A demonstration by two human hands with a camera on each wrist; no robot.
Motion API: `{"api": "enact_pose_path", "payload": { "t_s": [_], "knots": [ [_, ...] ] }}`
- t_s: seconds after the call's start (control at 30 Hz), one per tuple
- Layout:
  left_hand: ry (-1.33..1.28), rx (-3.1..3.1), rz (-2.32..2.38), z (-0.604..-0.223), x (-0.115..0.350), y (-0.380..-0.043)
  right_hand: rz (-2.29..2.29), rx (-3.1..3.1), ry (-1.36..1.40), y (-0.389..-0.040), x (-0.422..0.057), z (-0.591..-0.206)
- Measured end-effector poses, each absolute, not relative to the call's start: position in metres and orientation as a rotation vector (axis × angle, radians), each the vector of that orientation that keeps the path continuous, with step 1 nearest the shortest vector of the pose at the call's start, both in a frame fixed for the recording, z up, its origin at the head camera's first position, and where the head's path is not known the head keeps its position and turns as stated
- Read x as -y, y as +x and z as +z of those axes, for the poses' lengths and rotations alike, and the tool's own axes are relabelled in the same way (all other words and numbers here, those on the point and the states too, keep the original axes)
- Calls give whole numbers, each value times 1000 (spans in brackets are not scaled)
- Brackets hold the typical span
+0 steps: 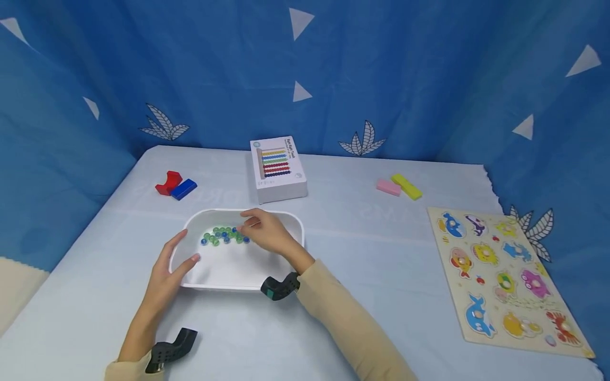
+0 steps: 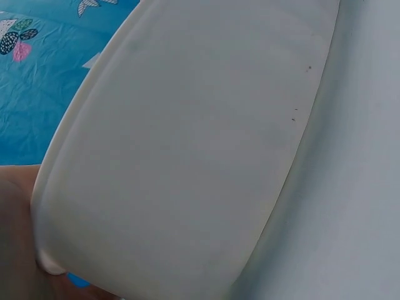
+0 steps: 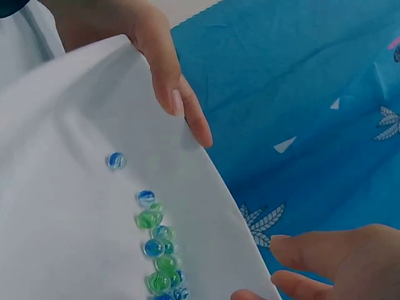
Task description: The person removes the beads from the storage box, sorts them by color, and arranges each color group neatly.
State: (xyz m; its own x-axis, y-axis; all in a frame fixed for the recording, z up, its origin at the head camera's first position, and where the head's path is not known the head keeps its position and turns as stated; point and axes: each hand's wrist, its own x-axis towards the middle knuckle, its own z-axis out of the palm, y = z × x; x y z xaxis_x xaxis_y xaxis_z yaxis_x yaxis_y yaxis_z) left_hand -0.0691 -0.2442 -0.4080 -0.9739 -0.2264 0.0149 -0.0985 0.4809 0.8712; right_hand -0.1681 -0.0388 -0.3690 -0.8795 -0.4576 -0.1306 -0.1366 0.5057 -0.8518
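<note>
A white plastic tray [image 1: 224, 270] with raised walls stands in front of me, tilted in the right wrist view. Several green and blue glass marbles [image 1: 226, 234] lie in a band along its far side; the right wrist view shows them [image 3: 164, 262] closer. My left hand [image 1: 164, 270] grips the tray's left wall, thumb inside and fingers outside. Over the tray's far right part, my right hand [image 1: 269, 233] reaches towards the marbles, its fingers loosely bent and apart. I see no marble between these fingers. The left wrist view shows mostly the tray's outer side [image 2: 175, 150].
Behind the tray stands a boxed bead toy [image 1: 278, 169]. A red arch block [image 1: 169, 183] and a blue block [image 1: 184, 189] lie back left; pink [image 1: 388, 187] and yellow [image 1: 406, 187] blocks lie back right. A wooden sea-animal puzzle board [image 1: 505, 280] lies at right.
</note>
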Motion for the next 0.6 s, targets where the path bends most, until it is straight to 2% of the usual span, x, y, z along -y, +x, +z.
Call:
{"api": "enact_pose_path", "payload": {
  "t_s": [0.3,0.6],
  "knots": [
    [275,2584,-1535,-407,244,-70,-1338,-2424,-412,-175,30,-380],
    [271,2589,-1527,-408,244,-69,-1199,-2500,-446,-178,32,-387]
  ]
}}
